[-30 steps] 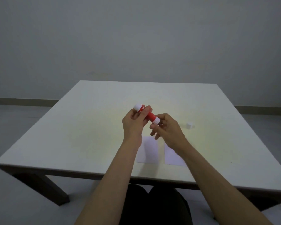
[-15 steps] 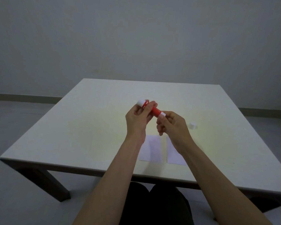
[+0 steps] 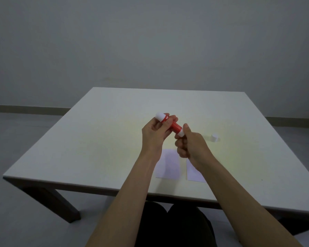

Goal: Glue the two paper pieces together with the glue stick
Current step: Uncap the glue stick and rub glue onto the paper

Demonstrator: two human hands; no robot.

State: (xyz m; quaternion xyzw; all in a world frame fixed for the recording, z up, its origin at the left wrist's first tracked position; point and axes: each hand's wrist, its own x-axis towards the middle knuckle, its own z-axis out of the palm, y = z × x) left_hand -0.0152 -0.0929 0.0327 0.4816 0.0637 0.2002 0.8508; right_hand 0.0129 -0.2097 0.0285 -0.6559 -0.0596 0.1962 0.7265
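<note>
A red glue stick (image 3: 175, 125) with white ends is held above the table, tilted with its far end up to the left. My left hand (image 3: 156, 134) grips its red body. The fingers of my right hand (image 3: 189, 145) pinch its white near end. Below my hands two white paper pieces lie flat side by side near the front edge: the left paper (image 3: 169, 164) and the right paper (image 3: 194, 172), partly hidden by my right wrist. A small white cap (image 3: 214, 137) stands on the table to the right of my hands.
The white table (image 3: 100, 139) has dark legs and stands before a plain grey wall. My dark-clothed legs show under its front edge.
My hands and the glue stick stay in about the same pose above the papers; my right fingers have shifted slightly on the stick's white near end. The view has tilted a little.
</note>
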